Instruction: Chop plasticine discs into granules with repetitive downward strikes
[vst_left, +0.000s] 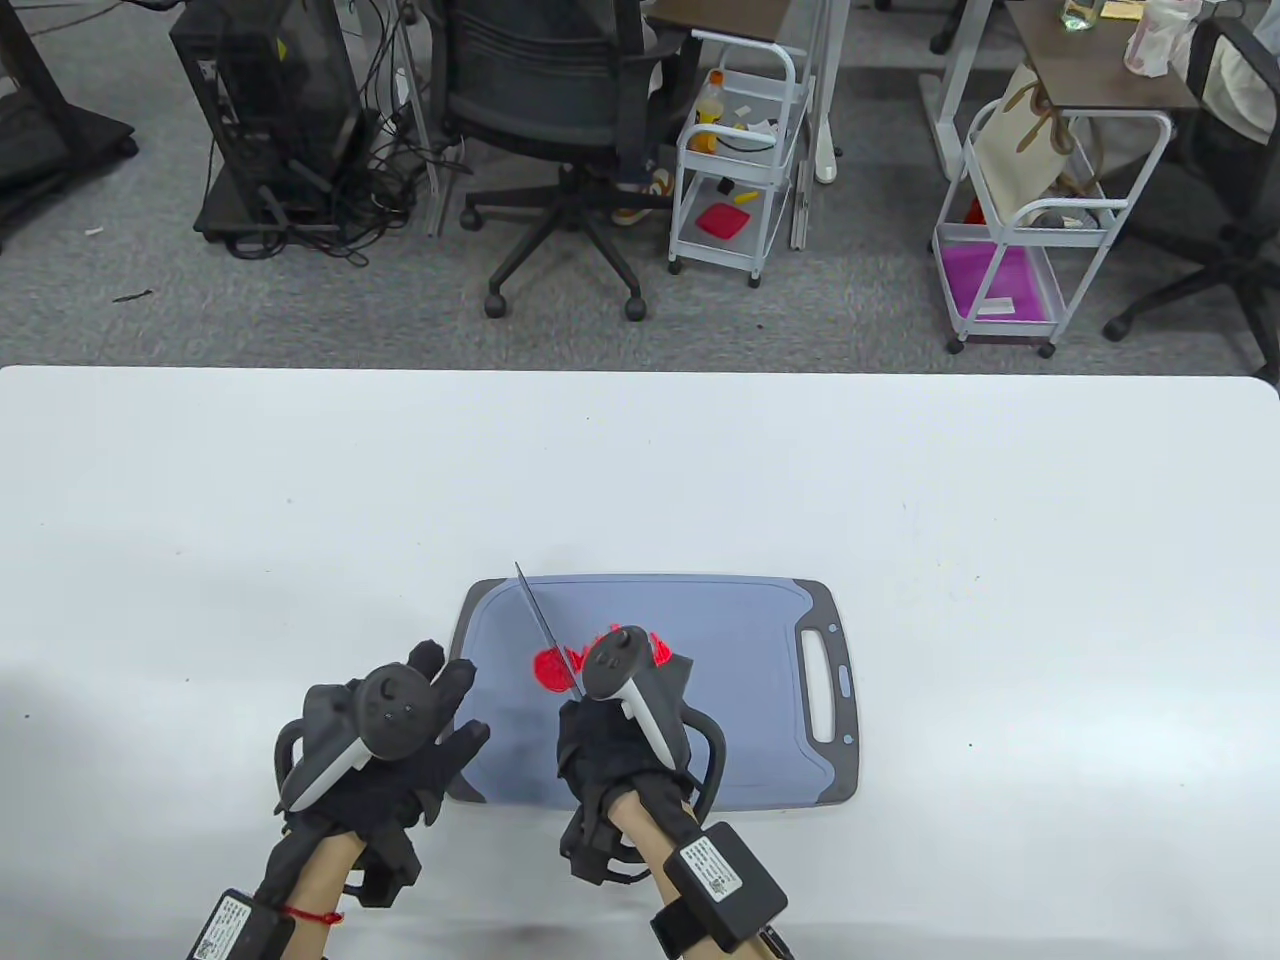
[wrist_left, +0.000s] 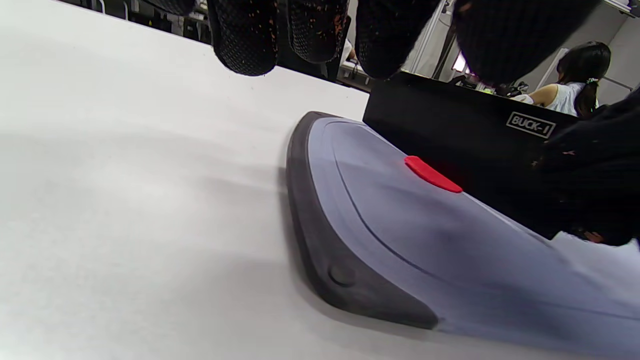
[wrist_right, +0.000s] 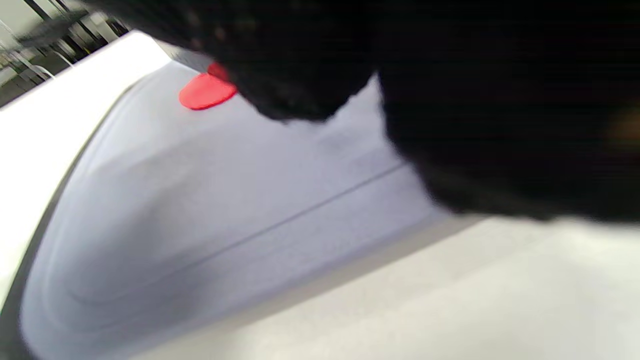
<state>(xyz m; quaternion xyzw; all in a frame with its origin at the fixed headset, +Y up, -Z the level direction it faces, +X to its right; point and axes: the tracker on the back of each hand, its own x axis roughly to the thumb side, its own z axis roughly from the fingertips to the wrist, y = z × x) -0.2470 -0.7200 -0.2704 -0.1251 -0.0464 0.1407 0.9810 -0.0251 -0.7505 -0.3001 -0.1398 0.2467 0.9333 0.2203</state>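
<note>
A grey-blue cutting board (vst_left: 740, 690) lies on the white table. Red plasticine (vst_left: 549, 669) lies on its left-middle part, partly hidden behind my right hand's tracker. My right hand (vst_left: 612, 735) grips the handle of a black knife (vst_left: 545, 628), whose blade points away to the far left over the plasticine. My left hand (vst_left: 437, 700) rests with spread fingers at the board's left edge and holds nothing. In the left wrist view, a flat red disc (wrist_left: 432, 174) lies beside the broad black blade (wrist_left: 465, 130). The right wrist view is blurred and shows a red disc (wrist_right: 206, 91) on the board (wrist_right: 200, 210).
The board's handle slot (vst_left: 822, 685) is at its right end. The white table (vst_left: 300, 520) stretches around the board on all sides. An office chair (vst_left: 560, 130) and white carts (vst_left: 735, 150) stand on the floor beyond the far edge.
</note>
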